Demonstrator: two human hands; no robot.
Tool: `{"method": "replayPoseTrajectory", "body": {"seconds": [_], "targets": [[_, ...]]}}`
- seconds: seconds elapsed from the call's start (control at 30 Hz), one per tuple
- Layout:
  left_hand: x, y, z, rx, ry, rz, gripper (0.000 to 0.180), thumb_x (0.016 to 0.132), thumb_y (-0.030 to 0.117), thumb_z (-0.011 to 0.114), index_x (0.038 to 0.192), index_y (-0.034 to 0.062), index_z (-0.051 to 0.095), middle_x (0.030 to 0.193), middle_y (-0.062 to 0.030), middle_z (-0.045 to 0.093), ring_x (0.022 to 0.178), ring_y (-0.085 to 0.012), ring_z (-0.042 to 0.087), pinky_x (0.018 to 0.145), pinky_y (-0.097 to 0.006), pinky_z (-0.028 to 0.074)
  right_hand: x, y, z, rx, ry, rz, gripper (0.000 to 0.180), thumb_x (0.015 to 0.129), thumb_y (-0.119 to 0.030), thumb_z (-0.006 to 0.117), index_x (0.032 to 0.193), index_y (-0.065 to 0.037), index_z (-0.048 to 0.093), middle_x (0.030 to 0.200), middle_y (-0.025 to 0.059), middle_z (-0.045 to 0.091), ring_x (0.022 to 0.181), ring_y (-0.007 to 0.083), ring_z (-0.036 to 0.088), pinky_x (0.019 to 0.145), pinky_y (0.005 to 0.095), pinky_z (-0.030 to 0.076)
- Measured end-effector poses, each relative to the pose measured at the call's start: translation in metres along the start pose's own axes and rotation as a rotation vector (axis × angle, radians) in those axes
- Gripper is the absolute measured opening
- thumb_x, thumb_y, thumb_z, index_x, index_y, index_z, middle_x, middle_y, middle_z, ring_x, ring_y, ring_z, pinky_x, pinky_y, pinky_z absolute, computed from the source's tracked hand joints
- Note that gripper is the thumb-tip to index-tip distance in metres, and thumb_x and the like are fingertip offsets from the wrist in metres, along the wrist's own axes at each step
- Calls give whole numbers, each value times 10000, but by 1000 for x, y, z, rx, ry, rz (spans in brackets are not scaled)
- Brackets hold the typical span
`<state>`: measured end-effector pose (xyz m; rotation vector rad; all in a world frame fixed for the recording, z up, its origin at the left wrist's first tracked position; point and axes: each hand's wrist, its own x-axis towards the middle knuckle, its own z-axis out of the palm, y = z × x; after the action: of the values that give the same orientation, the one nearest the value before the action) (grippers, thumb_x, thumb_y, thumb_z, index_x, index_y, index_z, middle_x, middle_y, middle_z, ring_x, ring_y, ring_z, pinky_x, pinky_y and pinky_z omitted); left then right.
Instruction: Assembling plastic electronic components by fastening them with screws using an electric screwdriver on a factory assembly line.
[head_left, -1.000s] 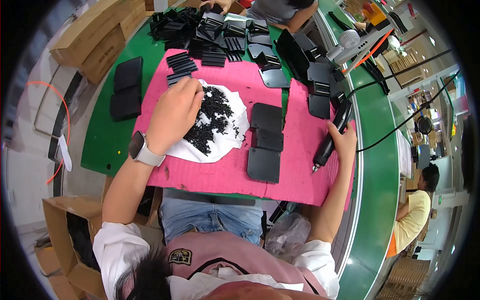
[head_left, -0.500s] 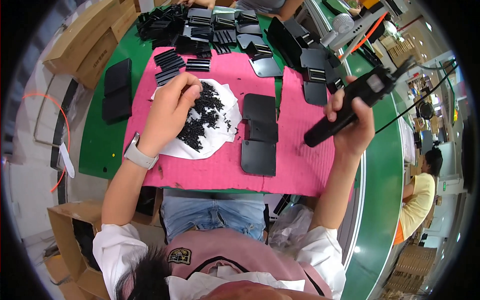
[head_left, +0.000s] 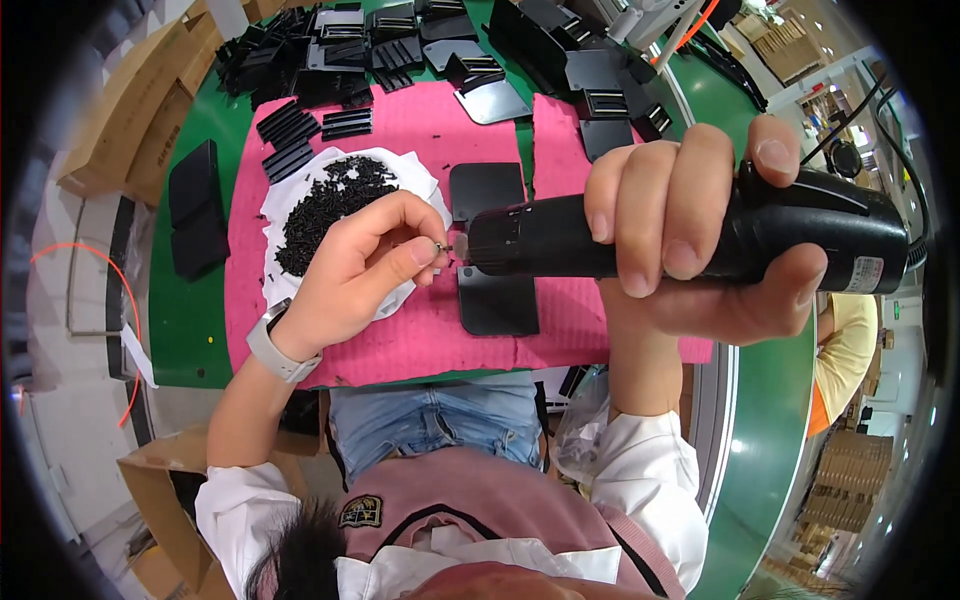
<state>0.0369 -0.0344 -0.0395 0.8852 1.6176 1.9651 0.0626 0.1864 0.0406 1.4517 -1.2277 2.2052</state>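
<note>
My right hand (head_left: 700, 235) grips a black electric screwdriver (head_left: 690, 238) held sideways, close to the camera, its tip pointing left. My left hand (head_left: 365, 270) pinches a small screw (head_left: 440, 246) between thumb and forefinger right at the driver's tip. Below and behind the hands lies a pile of small black screws (head_left: 325, 205) on a white cloth (head_left: 280, 205). Flat black plates (head_left: 497, 300) lie in a column on the pink mat (head_left: 400, 340), partly hidden by the tool.
Many black plastic parts (head_left: 330, 55) are stacked at the far side of the green table (head_left: 185, 320). Cardboard boxes (head_left: 130, 110) stand at the left. A cable (head_left: 900, 150) runs from the driver to the right, where another person (head_left: 850, 350) sits.
My right hand lifted the screwdriver from the mat's right edge up toward the camera and turned it sideways. My left hand left the screw pile with a screw and met the tip.
</note>
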Motion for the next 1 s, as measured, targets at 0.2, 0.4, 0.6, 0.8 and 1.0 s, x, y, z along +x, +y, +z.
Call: {"method": "replayPoseTrajectory", "body": {"seconds": [0.2,0.4,0.6,0.8,1.0], "targets": [[-2,-2,0,35,6,-25,86,927,74,518,970,-1,524,840,-19,532,730,-67,499,673,-209,427,-5,4,-1,3,18,17,459,907,-440,529,1219,-122,419,715,9,499,536,132,502,661,327,423],[0,-5,2,53,1,-42,88,917,70,525,962,-6,523,830,-21,534,738,-70,499,671,-214,429,-10,4,1,-22,64,39,468,905,-449,522,1225,-124,417,709,9,496,535,136,504,661,329,426],[-2,-9,5,141,46,-47,98,896,73,557,942,-12,544,846,-25,554,742,-71,508,665,-215,436,-14,11,11,-54,131,86,474,902,-435,500,1245,-119,417,697,14,493,507,139,487,644,336,432],[-2,-11,2,79,59,-156,101,882,72,583,930,-15,565,839,-20,563,716,-68,512,641,-214,443,-17,13,16,-78,354,110,419,925,-419,403,1203,-113,474,668,18,462,503,149,462,636,353,421],[-5,-14,3,96,105,-88,110,882,71,600,937,-20,571,840,-17,568,718,-69,522,651,-210,446,-12,21,25,-155,776,101,321,908,-287,478,1106,-49,396,604,62,477,458,181,488,494,340,440]]}}
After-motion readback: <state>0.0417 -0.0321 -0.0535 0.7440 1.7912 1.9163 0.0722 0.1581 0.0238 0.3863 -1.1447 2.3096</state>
